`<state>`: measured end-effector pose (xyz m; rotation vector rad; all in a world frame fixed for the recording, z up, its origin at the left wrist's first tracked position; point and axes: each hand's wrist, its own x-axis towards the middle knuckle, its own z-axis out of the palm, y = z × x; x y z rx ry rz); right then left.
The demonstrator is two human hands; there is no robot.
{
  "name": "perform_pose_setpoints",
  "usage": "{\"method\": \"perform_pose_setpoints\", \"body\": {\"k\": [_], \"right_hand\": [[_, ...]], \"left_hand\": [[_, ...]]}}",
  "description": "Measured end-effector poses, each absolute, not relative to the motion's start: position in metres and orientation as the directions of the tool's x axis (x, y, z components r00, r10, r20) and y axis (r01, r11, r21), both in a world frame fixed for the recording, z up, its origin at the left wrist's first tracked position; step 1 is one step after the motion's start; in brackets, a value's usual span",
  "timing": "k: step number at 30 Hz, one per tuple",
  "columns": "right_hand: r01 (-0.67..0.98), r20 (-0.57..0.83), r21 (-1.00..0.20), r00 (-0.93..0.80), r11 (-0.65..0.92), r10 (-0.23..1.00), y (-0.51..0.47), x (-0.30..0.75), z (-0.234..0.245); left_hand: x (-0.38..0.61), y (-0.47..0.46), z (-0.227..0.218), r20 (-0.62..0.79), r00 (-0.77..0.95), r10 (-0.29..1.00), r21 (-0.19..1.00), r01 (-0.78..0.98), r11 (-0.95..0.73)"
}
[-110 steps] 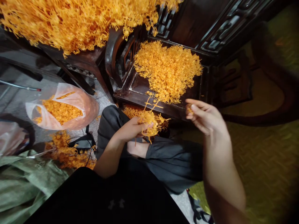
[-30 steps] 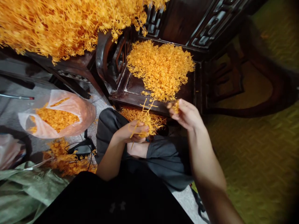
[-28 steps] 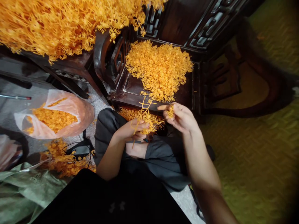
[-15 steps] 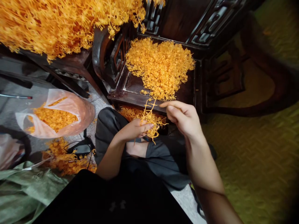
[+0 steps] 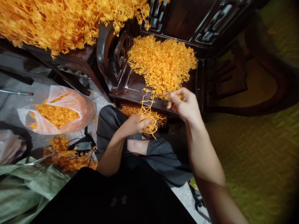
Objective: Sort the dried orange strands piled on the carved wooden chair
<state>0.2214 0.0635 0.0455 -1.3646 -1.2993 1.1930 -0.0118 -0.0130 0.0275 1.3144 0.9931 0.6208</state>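
My left hand [image 5: 136, 124] is closed around a bunch of thin, branching orange-yellow stems [image 5: 153, 123], which stick out above and to the right of the fingers. My right hand [image 5: 184, 102] is held at the seat's front edge, beside the lower right of a heap of small spidery orange pieces [image 5: 163, 65]. Its fingers are curled, with a bit of orange [image 5: 180, 96] showing between thumb and fingers. The heap lies on a dark carved wooden chair [image 5: 134, 81]. Both hands are above my crossed legs.
A larger orange heap [image 5: 58, 25] covers a dark wooden table [image 5: 77, 59] at upper left. An open plastic bag [image 5: 87, 107] of orange pieces stands on the floor, near loose orange strands [image 5: 70, 160] and a green sack [image 5: 30, 183]. More orange stems [image 5: 128, 109] lie under the seat.
My right hand has moved up and away from the stems toward the heap, its outstretched index finger now curled in. My left hand keeps hold of the stems. The view has shifted slightly.
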Motion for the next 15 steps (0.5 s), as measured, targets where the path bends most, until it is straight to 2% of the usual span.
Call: {"method": "perform_pose_setpoints", "body": {"k": [2, 5, 7, 9, 12, 15], "right_hand": [[0.122, -0.082, -0.990, -0.147, -0.064, 0.986, 0.042, 0.213, 0.053], [0.119, -0.038, -0.993, -0.171, -0.017, 0.984, 0.015, 0.208, 0.070], [0.209, 0.005, -0.977, -0.177, 0.043, 0.984, 0.007, 0.211, 0.083], [0.340, 0.067, -0.927, -0.259, 0.156, 0.964, 0.004, 0.215, 0.097], [0.482, 0.098, -0.795, -0.495, 0.367, 0.863, 0.009, 0.217, 0.112], [0.521, -0.003, -0.689, -0.696, 0.503, 0.718, 0.019, 0.211, 0.111]], "left_hand": [[-0.011, -0.010, 0.028, -0.187, 0.430, 0.884, 0.979, 0.154, 0.132], [-0.010, -0.009, 0.027, -0.171, 0.418, 0.892, 0.982, 0.150, 0.118], [-0.009, -0.010, 0.025, -0.172, 0.413, 0.894, 0.982, 0.148, 0.120], [-0.009, -0.011, 0.024, -0.167, 0.432, 0.886, 0.984, 0.133, 0.120], [-0.008, -0.011, 0.024, -0.155, 0.503, 0.850, 0.987, 0.113, 0.113], [-0.009, -0.011, 0.026, -0.153, 0.553, 0.819, 0.983, 0.166, 0.071]]}}
